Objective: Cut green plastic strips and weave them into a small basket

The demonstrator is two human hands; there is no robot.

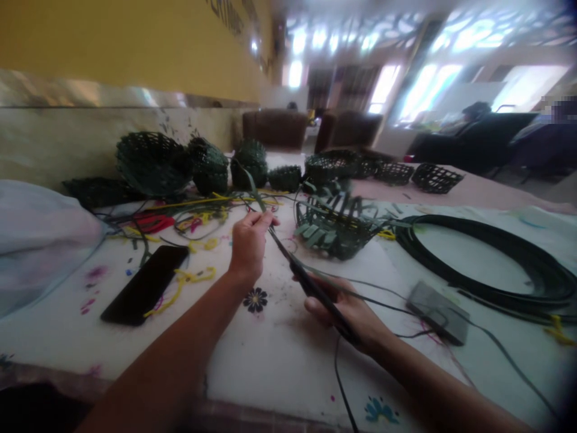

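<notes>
Lower centre: the right hand (347, 313) is closed around dark strips (311, 285), its fingers partly hidden beneath them. At centre, the left hand (247, 240) pinches the strips' upper end between thumb and fingers. A black phone (144, 285) lies at lower left, no marking legible. A half-woven basket (333, 231) sits just beyond the hands. Finished baskets (153, 162) line the upper left. Lettering (229, 18) on the yellow wall (135, 42) is cut off and unreadable.

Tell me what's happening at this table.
A person holds a dark green strip stretched between both hands: the left hand pinches its far part, the right hand grips the near end. A half-woven basket sits just beyond, finished baskets line the wall, and a phone lies to the left on the table.
</notes>
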